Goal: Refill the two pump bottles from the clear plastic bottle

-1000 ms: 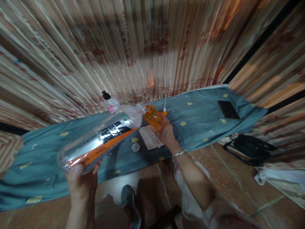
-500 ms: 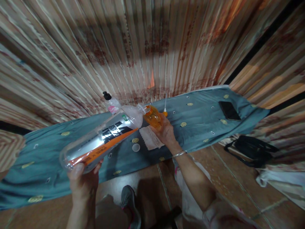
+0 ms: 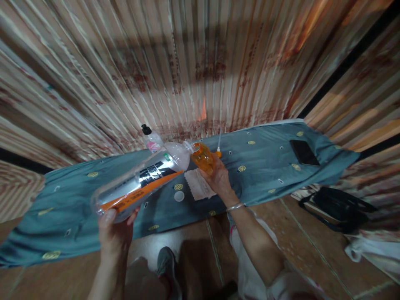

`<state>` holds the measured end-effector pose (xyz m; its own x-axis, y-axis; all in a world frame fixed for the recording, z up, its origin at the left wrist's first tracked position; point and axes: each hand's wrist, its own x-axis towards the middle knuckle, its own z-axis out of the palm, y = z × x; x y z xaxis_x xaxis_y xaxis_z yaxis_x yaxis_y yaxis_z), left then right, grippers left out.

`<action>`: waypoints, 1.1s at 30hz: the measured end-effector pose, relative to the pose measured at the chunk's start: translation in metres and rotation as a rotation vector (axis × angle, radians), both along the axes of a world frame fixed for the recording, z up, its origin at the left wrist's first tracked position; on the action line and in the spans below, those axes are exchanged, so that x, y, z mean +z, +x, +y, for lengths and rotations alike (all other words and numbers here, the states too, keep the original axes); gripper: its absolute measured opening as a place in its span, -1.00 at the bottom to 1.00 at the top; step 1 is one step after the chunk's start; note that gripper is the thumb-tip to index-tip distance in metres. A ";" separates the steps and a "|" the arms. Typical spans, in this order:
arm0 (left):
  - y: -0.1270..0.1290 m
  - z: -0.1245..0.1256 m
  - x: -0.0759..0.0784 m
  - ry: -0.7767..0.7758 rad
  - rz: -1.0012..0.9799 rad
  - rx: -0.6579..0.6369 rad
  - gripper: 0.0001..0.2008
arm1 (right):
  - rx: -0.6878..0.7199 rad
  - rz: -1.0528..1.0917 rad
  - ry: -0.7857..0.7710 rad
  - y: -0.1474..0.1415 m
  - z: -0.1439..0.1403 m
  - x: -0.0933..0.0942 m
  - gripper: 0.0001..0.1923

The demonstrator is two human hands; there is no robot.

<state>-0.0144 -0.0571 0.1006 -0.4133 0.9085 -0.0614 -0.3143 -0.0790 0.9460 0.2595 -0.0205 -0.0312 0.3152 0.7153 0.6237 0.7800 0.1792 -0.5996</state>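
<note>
Up front in the head view, the left hand (image 3: 116, 233) is clenched around the base of a large clear plastic bottle (image 3: 142, 181), which lies tipped almost level, its neck pointing up and to the right. That bottle bears a black-and-white label with an orange stripe along its lower side. Its mouth meets the opening of a small orange bottle (image 3: 202, 157), and the right hand (image 3: 219, 179) is grasping that small bottle from below, fingers wrapped about its body. A thin bangle (image 3: 234, 206) circles the right wrist. Both bottles hang above a blue-grey patterned cloth (image 3: 268, 166) spread over a low surface. Just beneath the joined mouths, a white paper napkin (image 3: 198, 186) lies on the cloth, with a small white cap (image 3: 179, 196) just beside it. An orange pump top with a white tube (image 3: 218, 148) stands just behind the right hand. A spray bottle with a black cap (image 3: 151, 139) stands behind the large bottle, near the curtain (image 3: 187, 62). Well apart, toward the right end of the cloth, rests a dark phone (image 3: 303, 152). A black bag (image 3: 340, 202) lies on the floor past that end.
</note>
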 end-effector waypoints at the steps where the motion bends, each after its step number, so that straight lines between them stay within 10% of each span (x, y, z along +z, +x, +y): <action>1: 0.000 0.000 0.000 0.001 0.002 -0.004 -0.60 | -0.001 -0.001 0.010 0.000 0.000 -0.001 -0.25; 33: 0.000 -0.006 -0.005 0.025 0.002 -0.023 -0.56 | 0.003 -0.052 0.052 0.002 -0.001 0.001 -0.23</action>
